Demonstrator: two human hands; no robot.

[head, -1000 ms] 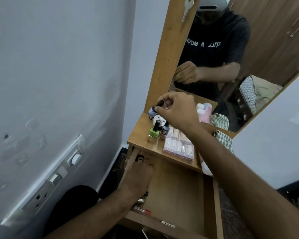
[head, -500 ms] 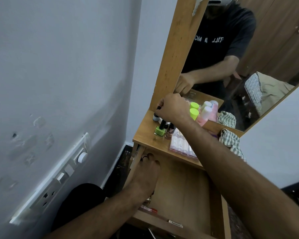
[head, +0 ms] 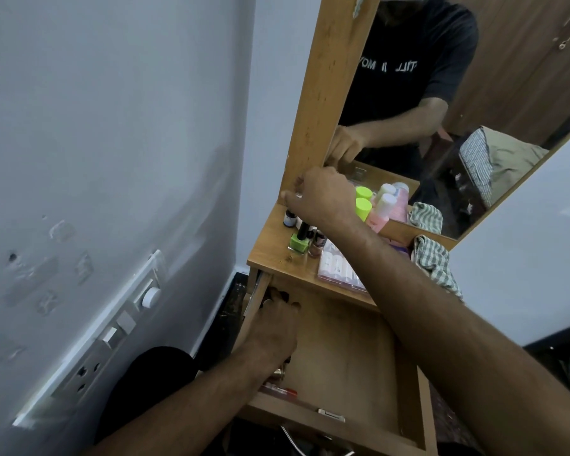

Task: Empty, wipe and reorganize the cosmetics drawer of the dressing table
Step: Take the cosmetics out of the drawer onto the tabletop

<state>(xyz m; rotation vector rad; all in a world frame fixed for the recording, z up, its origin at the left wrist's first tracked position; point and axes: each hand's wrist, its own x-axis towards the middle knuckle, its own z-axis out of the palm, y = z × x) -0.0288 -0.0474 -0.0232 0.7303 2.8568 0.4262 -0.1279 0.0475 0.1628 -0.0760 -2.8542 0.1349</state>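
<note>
Drawer (head: 349,350): I see it pulled out toward me below the tabletop, its wooden floor mostly bare; a red-and-clear pen-like item (head: 278,390) lies at the front left corner and a small white piece (head: 331,415) sits on the front rail.
Left hand (head: 272,330): I have it reaching deep along the drawer's left wall, fingers curled downward at the back corner; I cannot tell whether they grip anything. A small metallic item (head: 277,374) shows just beneath the wrist.
Tabletop (head: 270,245): a flat pink pack of tubes (head: 338,266) lies near the front edge, partly under my right forearm; a checked cloth (head: 433,258) is bunched at the right.
Bottles: a green nail polish bottle (head: 298,243) stands beside a brownish one (head: 317,242); a small dark-capped vial (head: 289,218) is behind them.
Right hand (head: 320,199): held above the bottles by the mirror frame (head: 326,93), fingertips drawn together; what they pinch is too blurred to tell.
Far back: a green-capped bottle (head: 362,207) and a pink bottle with white cap (head: 382,212) stand against the mirror.
</note>
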